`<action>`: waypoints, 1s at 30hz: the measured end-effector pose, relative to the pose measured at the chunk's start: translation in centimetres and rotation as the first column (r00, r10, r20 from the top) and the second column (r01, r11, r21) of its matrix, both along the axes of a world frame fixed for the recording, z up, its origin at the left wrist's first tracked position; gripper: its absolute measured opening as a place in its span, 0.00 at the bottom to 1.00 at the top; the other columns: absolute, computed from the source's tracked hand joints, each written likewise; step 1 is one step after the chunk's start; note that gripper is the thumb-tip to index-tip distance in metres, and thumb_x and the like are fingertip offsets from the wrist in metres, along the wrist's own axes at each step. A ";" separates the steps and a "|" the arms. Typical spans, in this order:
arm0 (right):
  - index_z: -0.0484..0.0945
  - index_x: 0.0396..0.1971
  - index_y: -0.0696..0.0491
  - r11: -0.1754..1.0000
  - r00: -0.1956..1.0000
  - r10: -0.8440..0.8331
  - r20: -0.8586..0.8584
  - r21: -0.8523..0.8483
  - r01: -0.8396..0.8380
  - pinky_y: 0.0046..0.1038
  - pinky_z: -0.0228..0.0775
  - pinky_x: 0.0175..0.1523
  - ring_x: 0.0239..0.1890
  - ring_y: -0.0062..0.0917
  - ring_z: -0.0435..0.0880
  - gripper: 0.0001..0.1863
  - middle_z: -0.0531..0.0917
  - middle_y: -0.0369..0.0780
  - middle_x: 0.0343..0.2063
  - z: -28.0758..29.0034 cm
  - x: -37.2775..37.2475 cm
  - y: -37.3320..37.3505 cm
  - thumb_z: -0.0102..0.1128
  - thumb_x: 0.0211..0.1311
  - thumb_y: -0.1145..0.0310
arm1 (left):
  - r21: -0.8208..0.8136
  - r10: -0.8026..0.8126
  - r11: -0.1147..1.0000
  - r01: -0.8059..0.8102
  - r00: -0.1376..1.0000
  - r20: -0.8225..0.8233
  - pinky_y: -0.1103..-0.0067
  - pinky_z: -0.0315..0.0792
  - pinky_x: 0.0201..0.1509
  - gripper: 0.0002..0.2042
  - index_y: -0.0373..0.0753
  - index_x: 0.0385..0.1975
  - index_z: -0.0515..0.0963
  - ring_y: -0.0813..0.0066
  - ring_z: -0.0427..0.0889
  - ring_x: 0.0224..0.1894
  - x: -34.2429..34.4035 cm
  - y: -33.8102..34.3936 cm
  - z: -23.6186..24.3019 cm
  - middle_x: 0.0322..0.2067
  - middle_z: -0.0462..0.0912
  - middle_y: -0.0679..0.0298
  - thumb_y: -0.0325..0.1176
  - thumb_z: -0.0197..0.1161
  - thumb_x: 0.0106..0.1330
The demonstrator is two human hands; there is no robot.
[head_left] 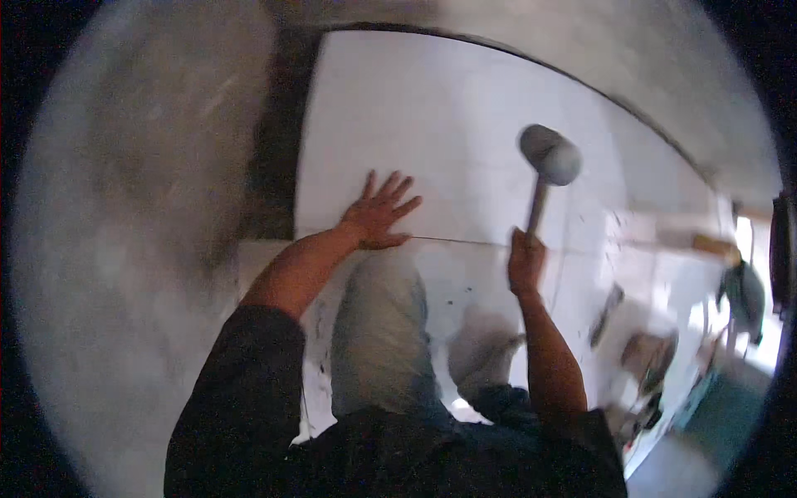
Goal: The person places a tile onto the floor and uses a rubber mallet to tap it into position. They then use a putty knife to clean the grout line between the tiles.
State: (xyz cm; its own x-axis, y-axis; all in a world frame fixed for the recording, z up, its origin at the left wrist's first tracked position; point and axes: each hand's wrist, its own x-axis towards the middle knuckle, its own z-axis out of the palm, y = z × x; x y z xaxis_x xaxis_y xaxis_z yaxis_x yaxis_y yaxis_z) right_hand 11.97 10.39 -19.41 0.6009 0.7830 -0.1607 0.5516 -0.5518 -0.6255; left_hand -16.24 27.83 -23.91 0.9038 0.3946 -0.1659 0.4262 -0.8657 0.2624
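Note:
My left hand [378, 212] lies with fingers spread on a large white tile [440, 100], near its lower-left edge beside a seam. My right hand [525, 257] grips the wooden handle of a mallet [550, 155] with a grey cylindrical head, held over the tile to the right of my left hand. The mallet looks slightly blurred.
A bare grey concrete wall [124, 166] is on the left, with a dark gap along the tile. My knee [374, 332] is on white tiles below. Blurred tools [647, 357], a wooden-handled object [712, 245] and a greenish panel [706, 407] are at the right.

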 end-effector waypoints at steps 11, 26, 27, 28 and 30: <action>0.74 0.30 0.60 0.969 0.992 -0.075 -0.098 -0.243 0.049 0.47 0.72 0.37 0.31 0.52 0.80 0.13 0.80 0.56 0.25 -0.1 1.1 -0.2 0.53 0.58 0.64 | 0.088 -0.147 0.983 0.162 0.976 -0.158 0.45 0.26 0.67 0.40 0.51 0.69 0.48 0.50 0.32 0.72 7.0 -0.6 0.9 0.70 0.38 0.55 0.66 0.44 0.60; 0.77 0.34 0.59 0.916 0.992 -0.092 -0.086 -0.399 0.051 0.44 0.74 0.44 0.37 0.46 0.82 0.16 0.82 0.53 0.29 0.4 2.4 -2.5 0.52 0.59 0.59 | 0.115 -0.236 0.966 0.230 0.971 0.047 0.43 0.30 0.67 0.41 0.47 0.68 0.52 0.50 0.38 0.71 9.9 -1.0 -0.8 0.69 0.42 0.52 0.61 0.55 0.57; 0.77 0.34 0.59 0.917 0.989 -0.065 -0.135 -0.398 0.006 0.44 0.74 0.44 0.37 0.46 0.82 0.16 0.82 0.53 0.29 0.3 2.3 -2.5 0.52 0.59 0.59 | 0.106 -0.230 0.968 0.228 0.973 0.007 0.43 0.30 0.67 0.41 0.47 0.68 0.52 0.50 0.38 0.71 9.7 -1.0 -1.2 0.69 0.42 0.52 0.61 0.55 0.57; 0.76 0.33 0.60 0.931 0.991 -0.035 -0.127 -0.365 -0.014 0.44 0.74 0.44 0.36 0.47 0.82 0.16 0.82 0.53 0.30 0.2 2.2 -2.5 0.52 0.59 0.60 | 0.085 -0.178 0.982 0.170 0.979 0.102 0.43 0.32 0.67 0.40 0.48 0.68 0.52 0.51 0.39 0.71 9.5 -0.8 -1.6 0.69 0.43 0.53 0.59 0.56 0.58; 0.76 0.32 0.60 0.949 0.994 -0.006 -0.112 -0.312 -0.030 0.45 0.74 0.43 0.36 0.47 0.82 0.16 0.82 0.53 0.30 0.3 1.6 -2.1 0.52 0.59 0.60 | 0.080 -0.129 0.990 0.115 0.972 0.199 0.44 0.33 0.67 0.40 0.48 0.68 0.52 0.52 0.41 0.71 8.8 -0.2 -2.1 0.69 0.44 0.54 0.57 0.57 0.58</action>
